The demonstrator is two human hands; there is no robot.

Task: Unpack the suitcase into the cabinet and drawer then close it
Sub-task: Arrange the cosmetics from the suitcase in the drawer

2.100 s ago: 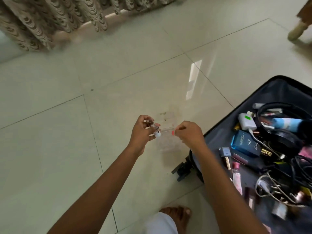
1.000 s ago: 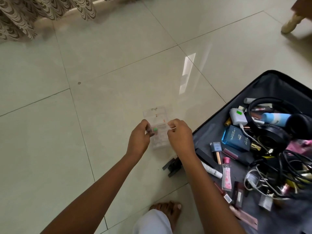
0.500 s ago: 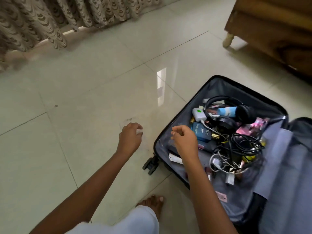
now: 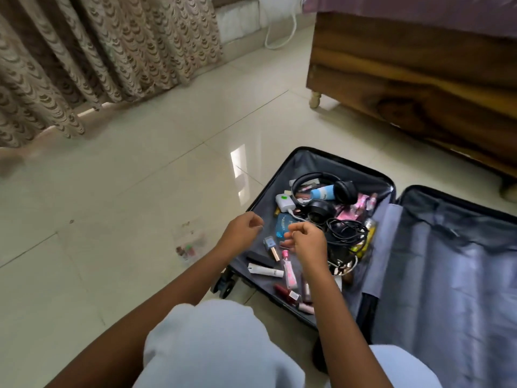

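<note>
**A:** Where is the suitcase [image 4: 313,162]?

**B:** Flat on the floor [image 4: 126,191], opened out in two halves. The left half is packed with things. The right half, the lid [image 4: 447,275], shows its grey lining.

**A:** And the hands?

**B:** Apart, side by side. The left hand [image 4: 240,233] hangs just above the suitcase's left rim. The right hand [image 4: 307,243] is over the packed half, just beside a blue box [image 4: 282,224]. The fingers on both are loosely curled — slack, not closed round any of the things, as far as I can tell.

**A:** What lies in there?

**B:** Black headphones [image 4: 346,191] toward the far end, with a light blue bottle [image 4: 321,192] lying between the ear cups. A white charger [image 4: 284,203] with a green spot is just left of them. A tangle of black cables [image 4: 345,233] sits to the right of the right hand. Nearer the person are a white tube [image 4: 265,271] and a pink tube [image 4: 289,274] beside it. There are more little cosmetics, too small to name.

**A:** Anything outside it?

**B:** A small clear box [image 4: 190,239] lies on the tiles just left of the suitcase, with a few coloured bits inside. One wheel [image 4: 225,287] shows at the near-left corner.

**A:** The room?

**B:** A patterned curtain [image 4: 98,51] is at the far left and a wooden bed frame [image 4: 419,88] is beyond the suitcase. The person's knees [image 4: 209,345], in pale trousers, fill the bottom of the view.
</note>
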